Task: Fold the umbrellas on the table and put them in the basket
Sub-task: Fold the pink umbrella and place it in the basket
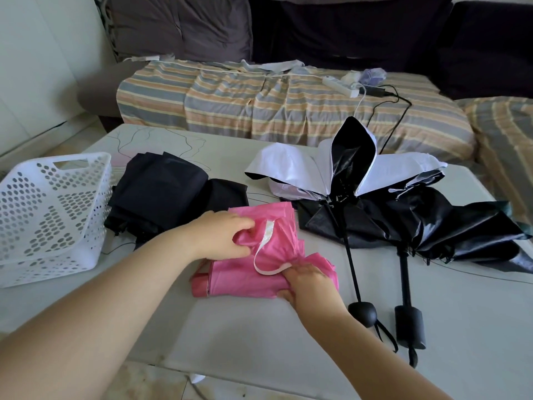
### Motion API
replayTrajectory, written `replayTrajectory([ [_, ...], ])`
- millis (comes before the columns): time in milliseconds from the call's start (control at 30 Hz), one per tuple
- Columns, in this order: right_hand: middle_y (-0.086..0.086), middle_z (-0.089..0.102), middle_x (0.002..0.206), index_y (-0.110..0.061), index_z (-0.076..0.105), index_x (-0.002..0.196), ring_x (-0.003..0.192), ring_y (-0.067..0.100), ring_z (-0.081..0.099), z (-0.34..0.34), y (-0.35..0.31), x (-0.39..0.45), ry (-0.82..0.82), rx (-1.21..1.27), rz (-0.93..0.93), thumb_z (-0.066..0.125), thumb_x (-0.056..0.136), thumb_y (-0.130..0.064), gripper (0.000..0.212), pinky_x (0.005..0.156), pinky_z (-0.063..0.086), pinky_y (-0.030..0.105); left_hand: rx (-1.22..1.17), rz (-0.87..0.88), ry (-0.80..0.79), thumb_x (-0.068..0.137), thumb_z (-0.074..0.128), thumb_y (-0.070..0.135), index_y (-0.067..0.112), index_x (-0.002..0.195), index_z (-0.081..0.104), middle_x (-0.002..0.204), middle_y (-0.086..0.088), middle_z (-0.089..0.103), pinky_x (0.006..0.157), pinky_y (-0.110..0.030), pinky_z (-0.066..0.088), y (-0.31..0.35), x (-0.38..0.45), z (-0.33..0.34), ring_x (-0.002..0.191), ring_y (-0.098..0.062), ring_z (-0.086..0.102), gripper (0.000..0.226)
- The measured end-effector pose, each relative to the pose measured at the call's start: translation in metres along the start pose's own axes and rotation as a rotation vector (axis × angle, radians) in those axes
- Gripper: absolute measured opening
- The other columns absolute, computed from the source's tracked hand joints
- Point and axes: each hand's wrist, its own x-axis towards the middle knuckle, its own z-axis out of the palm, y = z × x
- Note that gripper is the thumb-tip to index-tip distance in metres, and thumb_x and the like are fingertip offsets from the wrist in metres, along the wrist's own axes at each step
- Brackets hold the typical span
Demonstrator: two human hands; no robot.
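Observation:
A pink umbrella lies collapsed on the white table, its pale strap looping across the fabric. My left hand grips a bunch of pink cloth at its upper part. My right hand pinches the pink fabric near the strap's lower end. A white perforated basket stands at the table's left edge with nothing visible inside. A dark umbrella lies crumpled between the basket and the pink one. To the right sprawl a white-and-black umbrella and a black umbrella, their handles pointing toward me.
A sofa with a striped cover runs behind the table, carrying a power strip and cables. Dark cushions line its back. Tiled floor shows below the table's near edge.

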Motion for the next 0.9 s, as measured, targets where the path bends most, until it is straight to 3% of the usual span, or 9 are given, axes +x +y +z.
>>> replayTrajectory([
  [67, 0.003, 0.051, 0.137, -0.014, 0.051, 0.132, 0.128, 0.02, 0.042, 0.0, 0.0, 0.0, -0.008, -0.005, -0.005, 0.05, 0.097, -0.033, 0.04, 0.102, 0.027, 0.024, -0.078, -0.008, 0.002, 0.084, 0.064, 0.03, 0.02, 0.083, 0.051, 0.069, 0.009, 0.047, 0.056, -0.027, 0.032, -0.003, 0.003, -0.005, 0.062, -0.009, 0.042, 0.016],
  [167, 0.002, 0.053, 0.134, -0.015, 0.053, 0.129, 0.126, 0.02, 0.044, 0.001, 0.001, 0.001, -0.008, -0.008, -0.004, 0.05, 0.097, -0.033, 0.038, 0.1, 0.029, 0.025, -0.207, -0.057, 0.037, 0.083, 0.069, 0.024, 0.019, 0.067, 0.046, 0.075, 0.006, 0.047, 0.059, -0.026, 0.035, -0.011, 0.005, -0.009, 0.063, -0.01, 0.042, 0.028],
  [267, 0.0, 0.052, 0.136, -0.017, 0.051, 0.13, 0.127, 0.019, 0.043, 0.002, 0.001, 0.001, 0.009, -0.005, -0.018, 0.05, 0.097, -0.034, 0.038, 0.099, 0.028, 0.024, -0.441, -0.138, 0.144, 0.085, 0.069, 0.019, 0.019, 0.072, 0.056, 0.076, 0.005, 0.057, 0.069, -0.03, 0.047, -0.013, 0.004, -0.007, 0.068, -0.013, 0.052, 0.019],
  [400, -0.001, 0.049, 0.14, -0.019, 0.047, 0.135, 0.13, 0.018, 0.041, 0.002, 0.002, 0.001, 0.025, -0.008, -0.037, 0.051, 0.096, -0.034, 0.042, 0.103, 0.026, 0.023, -0.725, -0.282, 0.365, 0.092, 0.056, 0.006, 0.012, 0.081, 0.062, 0.07, -0.003, 0.065, 0.059, -0.02, 0.052, -0.012, -0.006, -0.007, 0.057, -0.011, 0.06, 0.014],
  [500, -0.001, 0.049, 0.14, -0.019, 0.046, 0.136, 0.13, 0.019, 0.041, 0.002, 0.002, 0.001, 0.026, -0.007, -0.033, 0.051, 0.096, -0.034, 0.043, 0.103, 0.027, 0.024, -0.751, -0.333, 0.284, 0.094, 0.056, 0.01, 0.01, 0.083, 0.063, 0.072, -0.005, 0.07, 0.057, -0.022, 0.053, -0.013, -0.015, -0.003, 0.058, -0.011, 0.064, 0.012],
  [600, -0.001, 0.052, 0.137, -0.019, 0.048, 0.134, 0.127, 0.02, 0.043, 0.003, 0.002, 0.0, 0.045, 0.0, -0.032, 0.052, 0.096, -0.034, 0.041, 0.101, 0.029, 0.024, -0.834, -0.391, 0.18, 0.09, 0.063, 0.03, 0.007, 0.086, 0.063, 0.077, -0.009, 0.071, 0.064, -0.031, 0.056, -0.005, -0.022, 0.005, 0.069, -0.023, 0.07, 0.023],
  [700, 0.0, 0.052, 0.136, -0.018, 0.049, 0.133, 0.127, 0.019, 0.043, 0.004, 0.002, -0.001, 0.058, 0.004, -0.04, 0.052, 0.095, -0.033, 0.04, 0.101, 0.028, 0.024, -0.894, -0.416, 0.218, 0.079, 0.073, 0.042, 0.012, 0.09, 0.06, 0.082, -0.01, 0.07, 0.069, -0.037, 0.055, 0.006, -0.02, 0.008, 0.074, -0.026, 0.068, 0.034],
  [800, -0.001, 0.05, 0.14, -0.019, 0.047, 0.135, 0.13, 0.018, 0.041, 0.005, 0.003, 0.0, 0.067, -0.006, -0.048, 0.051, 0.096, -0.034, 0.042, 0.102, 0.026, 0.023, -0.92, -0.407, 0.249, 0.075, 0.08, 0.031, 0.023, 0.097, 0.057, 0.082, -0.002, 0.068, 0.068, -0.025, 0.046, 0.015, -0.018, 0.006, 0.073, -0.013, 0.062, 0.033],
  [900, -0.002, 0.048, 0.141, -0.019, 0.047, 0.136, 0.13, 0.018, 0.04, 0.007, 0.004, 0.001, 0.076, -0.01, -0.059, 0.051, 0.096, -0.034, 0.042, 0.102, 0.026, 0.023, -0.954, -0.387, 0.259, 0.075, 0.08, 0.014, 0.027, 0.106, 0.054, 0.085, -0.009, 0.069, 0.074, -0.027, 0.049, 0.019, -0.015, 0.008, 0.076, -0.017, 0.064, 0.043],
])
